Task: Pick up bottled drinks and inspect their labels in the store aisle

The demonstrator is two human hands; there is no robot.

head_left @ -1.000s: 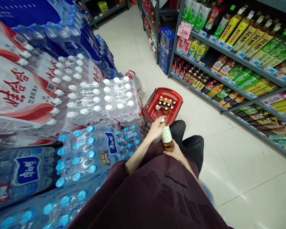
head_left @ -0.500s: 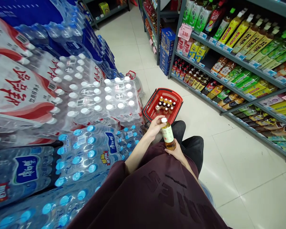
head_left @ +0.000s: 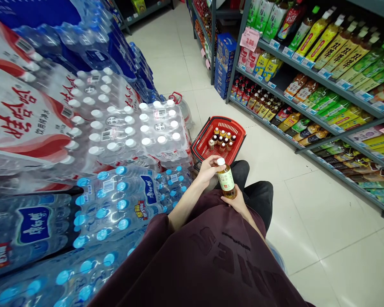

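A drink bottle (head_left: 226,179) with a white cap, a pale green label and amber liquid is tilted in front of my lap. My left hand (head_left: 208,170) grips it near the neck, thumb and fingers just below the cap. Around its base, my right hand (head_left: 238,202) is closed. Beyond the bottle, a red shopping basket (head_left: 240,128) stands on the floor. Several small bottles (head_left: 221,140) with white and dark contents are grouped upright inside it.
Shrink-wrapped packs of water bottles (head_left: 160,128) are stacked along the left. On the right runs a shelf (head_left: 294,64) of bottled drinks, with blue boxes (head_left: 224,64) at its end. A large water jug (head_left: 183,108) stands behind the basket. Tiled floor (head_left: 307,213) lies between.
The bottle has turned slightly in my hands, so its label faces a little differently. Both hands stay in nearly the same place, and the view has shifted slightly.
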